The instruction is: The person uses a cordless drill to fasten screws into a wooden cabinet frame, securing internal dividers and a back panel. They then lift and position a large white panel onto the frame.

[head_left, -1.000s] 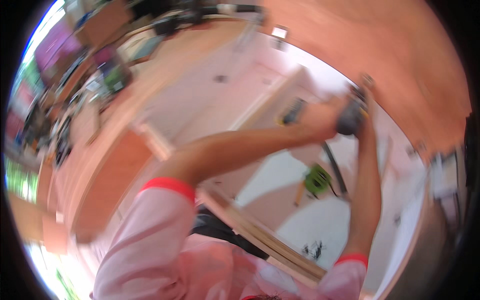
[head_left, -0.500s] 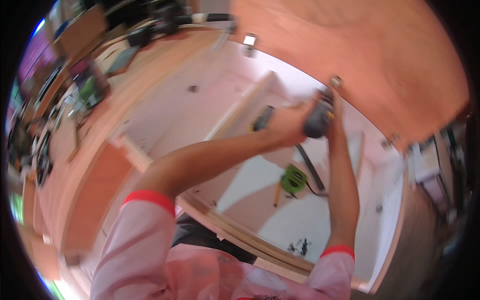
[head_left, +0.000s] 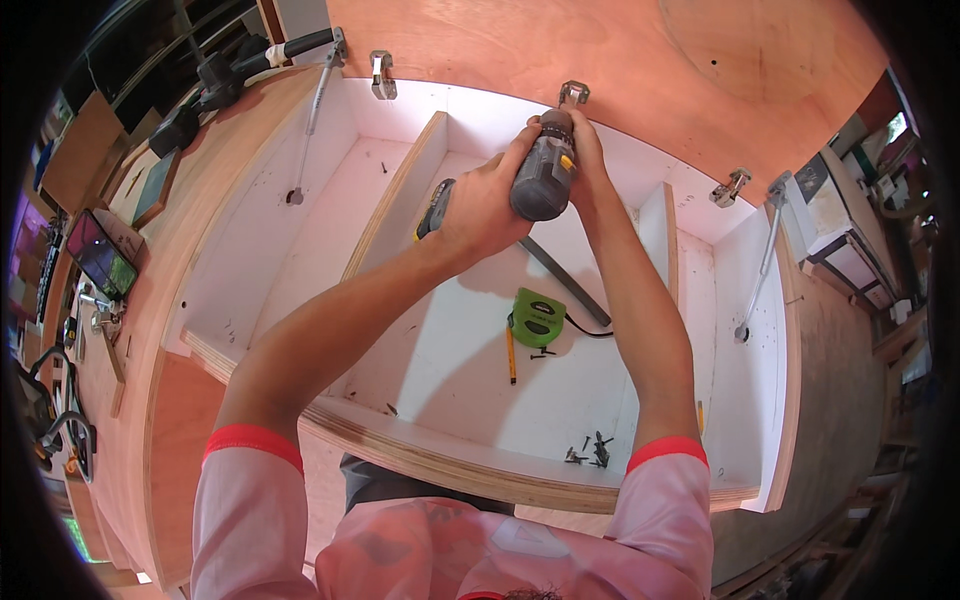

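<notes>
Cabinet (head_left: 440, 468), open and white inside, spread below both hands and lying between me and them. Dividers stand in place within it, so I judge the carcass itself built. Beyond the hands: a large wooden panel (head_left: 560, 45), standing up along the cabinet's far edge. Two metal struts, one well to the left of my hands (head_left: 312, 120), one well to the right (head_left: 765, 265); the lower end of each meets a side wall.

Drill (head_left: 545, 175): gripped by its handle in my left hand (head_left: 485, 205), nose pointing away from me. Right hand (head_left: 588, 155) close against the drill's nose; its fingers are partly hidden, so I cannot tell what they pinch.

Below the hands, on the cabinet floor: dark bar (head_left: 565, 280), then a green tape measure (head_left: 538, 316).

Three hinges along the panel's lower edge: middle hinge (head_left: 573, 94) at the drill's tip, left hinge (head_left: 382, 75) and right hinge (head_left: 730, 187) to either side. All placed; whether fully fastened, not visible. Middle one judged in progress.

Pencil (head_left: 511, 357) beside the tape. Smallest: loose screws (head_left: 600, 450), nearer me than the hands, evidently unused; fastening is probably unfinished.
</notes>
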`<state>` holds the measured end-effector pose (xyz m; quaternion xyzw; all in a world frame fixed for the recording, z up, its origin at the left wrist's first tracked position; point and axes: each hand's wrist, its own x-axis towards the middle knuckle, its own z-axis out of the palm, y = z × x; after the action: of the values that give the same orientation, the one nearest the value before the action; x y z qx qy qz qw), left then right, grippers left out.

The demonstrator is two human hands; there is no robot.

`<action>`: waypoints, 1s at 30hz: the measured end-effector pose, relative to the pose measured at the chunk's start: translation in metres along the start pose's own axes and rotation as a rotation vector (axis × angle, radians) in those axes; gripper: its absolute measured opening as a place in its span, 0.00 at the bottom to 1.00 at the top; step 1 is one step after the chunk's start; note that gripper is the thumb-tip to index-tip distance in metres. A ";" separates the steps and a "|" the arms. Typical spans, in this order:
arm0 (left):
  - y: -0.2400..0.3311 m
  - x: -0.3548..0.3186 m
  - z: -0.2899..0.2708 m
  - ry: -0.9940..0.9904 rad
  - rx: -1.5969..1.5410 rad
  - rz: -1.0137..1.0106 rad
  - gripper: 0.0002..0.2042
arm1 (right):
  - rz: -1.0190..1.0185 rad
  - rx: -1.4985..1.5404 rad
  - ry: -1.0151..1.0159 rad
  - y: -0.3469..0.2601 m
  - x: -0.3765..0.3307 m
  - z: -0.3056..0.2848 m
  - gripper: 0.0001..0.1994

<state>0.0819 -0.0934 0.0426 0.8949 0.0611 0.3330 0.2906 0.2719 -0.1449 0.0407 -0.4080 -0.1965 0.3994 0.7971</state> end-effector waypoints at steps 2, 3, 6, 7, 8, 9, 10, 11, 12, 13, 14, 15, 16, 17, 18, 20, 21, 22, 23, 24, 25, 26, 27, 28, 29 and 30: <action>0.000 0.001 -0.001 0.001 0.009 0.003 0.45 | 0.016 0.027 -0.006 0.001 0.002 0.000 0.18; 0.000 0.002 -0.002 0.000 0.012 -0.003 0.45 | 0.008 0.039 -0.015 0.002 0.003 0.000 0.19; -0.001 0.002 -0.003 -0.028 0.031 -0.039 0.45 | 0.000 0.057 -0.009 0.004 0.006 0.000 0.20; -0.002 0.002 -0.004 -0.024 0.021 -0.028 0.45 | -0.003 0.066 -0.012 0.005 0.006 0.000 0.20; -0.002 0.003 -0.004 -0.020 0.009 -0.016 0.45 | 0.002 0.071 -0.001 0.005 0.006 0.000 0.21; -0.002 0.003 -0.004 -0.015 -0.005 -0.003 0.46 | -0.007 0.068 -0.001 0.004 0.006 0.001 0.21; -0.002 0.003 -0.004 -0.012 -0.004 0.007 0.46 | -0.007 0.062 0.014 0.004 0.005 0.001 0.21; -0.001 0.003 -0.004 -0.008 -0.007 0.020 0.46 | 0.000 0.053 0.032 0.003 0.005 0.001 0.21; -0.001 0.003 -0.004 -0.010 -0.013 0.024 0.46 | -0.001 0.052 0.025 0.002 0.004 0.001 0.21; -0.001 0.003 -0.004 -0.013 -0.003 0.017 0.46 | 0.003 0.049 0.021 0.002 0.003 0.001 0.22; -0.001 0.003 -0.003 -0.021 0.005 0.002 0.46 | 0.008 0.032 0.028 0.001 0.003 0.001 0.22; 0.000 0.003 -0.003 -0.029 0.014 -0.012 0.46 | 0.006 0.033 0.015 0.000 0.002 0.001 0.22; 0.000 0.003 -0.003 -0.037 0.017 -0.018 0.46 | 0.005 0.020 0.011 0.000 0.001 0.002 0.22; 0.000 0.003 -0.002 -0.042 0.021 -0.024 0.46 | 0.011 0.003 0.013 0.000 0.000 0.002 0.23; 0.000 0.004 -0.002 -0.040 0.019 -0.022 0.46 | 0.002 0.000 0.003 -0.001 0.000 0.003 0.23; 0.000 0.004 -0.002 -0.012 0.017 0.008 0.46 | -0.002 -0.011 0.004 -0.001 -0.001 0.003 0.23; 0.000 0.004 -0.002 0.001 0.012 0.019 0.46 | 0.000 -0.013 0.006 -0.001 -0.001 0.003 0.23; 0.000 0.004 -0.001 0.004 0.014 0.024 0.46 | 0.002 -0.015 0.009 -0.001 -0.001 0.002 0.23; -0.001 0.004 -0.001 0.003 0.015 0.023 0.47 | 0.002 -0.017 0.013 -0.001 0.000 0.002 0.23; -0.001 0.004 0.000 0.004 0.016 0.021 0.47 | 0.006 -0.007 0.009 -0.001 0.000 0.001 0.23; -0.001 0.004 0.000 -0.006 0.017 0.015 0.47 | 0.010 0.003 0.002 0.000 0.002 0.000 0.23; -0.002 0.004 0.000 -0.014 0.018 0.009 0.47 | 0.026 0.003 0.021 0.000 0.003 0.000 0.23; -0.002 0.003 0.000 -0.029 0.015 0.000 0.47 | 0.015 0.011 -0.006 0.001 0.004 -0.001 0.22; -0.004 0.004 -0.001 -0.023 0.022 0.003 0.47 | 0.014 0.010 -0.010 0.002 0.007 -0.001 0.22; -0.004 0.004 -0.001 -0.026 0.024 0.004 0.48 | 0.017 0.000 0.000 0.003 0.008 -0.002 0.22; -0.004 0.004 -0.001 -0.025 0.020 0.010 0.48 | 0.012 0.016 -0.010 0.003 0.009 -0.003 0.22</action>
<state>0.0848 -0.0879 0.0436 0.9022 0.0564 0.3226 0.2808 0.2779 -0.1377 0.0362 -0.4007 -0.1949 0.4078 0.7969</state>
